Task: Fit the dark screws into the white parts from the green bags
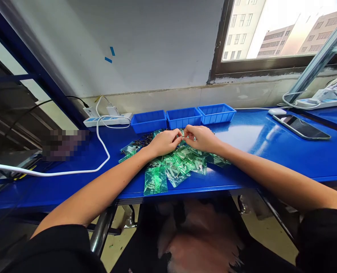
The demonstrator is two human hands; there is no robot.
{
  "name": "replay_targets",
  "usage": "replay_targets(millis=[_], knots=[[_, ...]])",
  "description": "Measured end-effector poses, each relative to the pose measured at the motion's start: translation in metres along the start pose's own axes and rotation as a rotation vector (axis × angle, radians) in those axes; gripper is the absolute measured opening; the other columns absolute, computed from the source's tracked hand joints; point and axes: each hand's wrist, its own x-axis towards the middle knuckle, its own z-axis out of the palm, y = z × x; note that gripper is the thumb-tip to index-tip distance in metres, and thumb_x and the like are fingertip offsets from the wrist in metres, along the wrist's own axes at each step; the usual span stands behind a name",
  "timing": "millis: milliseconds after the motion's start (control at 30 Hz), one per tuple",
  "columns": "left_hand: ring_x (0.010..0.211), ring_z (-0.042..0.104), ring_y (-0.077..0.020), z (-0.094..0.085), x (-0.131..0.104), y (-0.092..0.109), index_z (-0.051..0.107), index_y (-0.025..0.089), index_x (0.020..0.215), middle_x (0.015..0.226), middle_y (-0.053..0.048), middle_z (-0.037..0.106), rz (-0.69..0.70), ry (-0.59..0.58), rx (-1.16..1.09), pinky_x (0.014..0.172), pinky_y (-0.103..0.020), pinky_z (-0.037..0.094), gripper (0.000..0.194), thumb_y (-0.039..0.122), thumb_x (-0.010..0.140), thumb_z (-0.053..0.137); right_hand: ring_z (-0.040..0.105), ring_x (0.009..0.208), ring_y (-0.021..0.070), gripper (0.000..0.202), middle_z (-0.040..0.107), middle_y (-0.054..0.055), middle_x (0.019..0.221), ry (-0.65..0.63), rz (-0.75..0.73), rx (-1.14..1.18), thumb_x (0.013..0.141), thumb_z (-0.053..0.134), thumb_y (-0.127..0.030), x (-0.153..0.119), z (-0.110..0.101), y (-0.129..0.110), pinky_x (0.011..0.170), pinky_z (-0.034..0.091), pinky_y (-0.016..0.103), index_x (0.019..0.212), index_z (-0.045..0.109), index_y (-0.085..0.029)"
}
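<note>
Both hands meet above a heap of small green-tinted clear bags (182, 161) on the blue table. My left hand (165, 142) is closed, thumb and forefinger pinched together. My right hand (200, 138) is closed in a similar pinch, its fingertips almost touching those of the left. Whatever lies between the fingertips is too small to make out. White pieces show inside the bags. One bag (155, 181) lies at the table's front edge. Dark small parts (144, 140) are scattered behind my left hand.
Three blue trays (149, 121) stand in a row behind the heap. A power strip (108, 119) with a white cable (104, 146) is at the left. A phone (301, 127) lies at the right, near another power strip (311, 103).
</note>
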Motion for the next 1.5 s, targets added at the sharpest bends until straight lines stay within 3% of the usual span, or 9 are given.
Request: replay_targets(millis=[433, 733, 1233, 1500], knots=[[0.066, 0.058, -0.0198, 0.0006, -0.0001, -0.0007, 0.059, 0.017, 0.096, 0.071, -0.003, 0.064, 0.005, 0.005, -0.019, 0.060, -0.028, 0.037, 0.022, 0.030, 0.089, 0.042, 0.047, 0.061, 0.0117, 0.013, 0.055, -0.001, 0.066, 0.039, 0.006, 0.019, 0.081, 0.060, -0.026, 0.0012, 0.0016, 0.0017, 0.056, 0.026, 0.022, 0.090, 0.058, -0.017], [0.068, 0.059, -0.0192, 0.0009, 0.0003, -0.0010, 0.058, 0.017, 0.095, 0.074, -0.003, 0.066, 0.007, 0.002, -0.030, 0.059, -0.028, 0.037, 0.020, 0.029, 0.089, 0.043, 0.052, 0.065, 0.0136, 0.017, 0.061, 0.002, 0.070, -0.010, 0.014, -0.023, 0.082, 0.051, -0.015, 0.0017, 0.0000, 0.0001, 0.058, 0.028, 0.023, 0.093, 0.063, -0.016], [0.071, 0.061, -0.0209, 0.0015, -0.0001, -0.0014, 0.058, 0.018, 0.099, 0.075, -0.004, 0.067, 0.014, 0.014, -0.016, 0.063, -0.029, 0.042, 0.024, 0.029, 0.090, 0.039, 0.050, 0.062, 0.0136, 0.018, 0.056, -0.001, 0.064, 0.013, 0.071, -0.033, 0.083, 0.056, -0.023, 0.0006, -0.0011, -0.0018, 0.055, 0.026, 0.024, 0.099, 0.061, -0.017], [0.068, 0.060, -0.0199, 0.0025, 0.0001, -0.0011, 0.056, 0.018, 0.101, 0.074, -0.004, 0.065, 0.014, 0.019, -0.027, 0.061, -0.028, 0.039, 0.024, 0.029, 0.091, 0.036, 0.053, 0.066, 0.0140, 0.016, 0.060, 0.001, 0.070, -0.019, 0.081, -0.052, 0.079, 0.055, -0.015, 0.0016, -0.0040, -0.0034, 0.057, 0.027, 0.024, 0.092, 0.064, -0.017]])
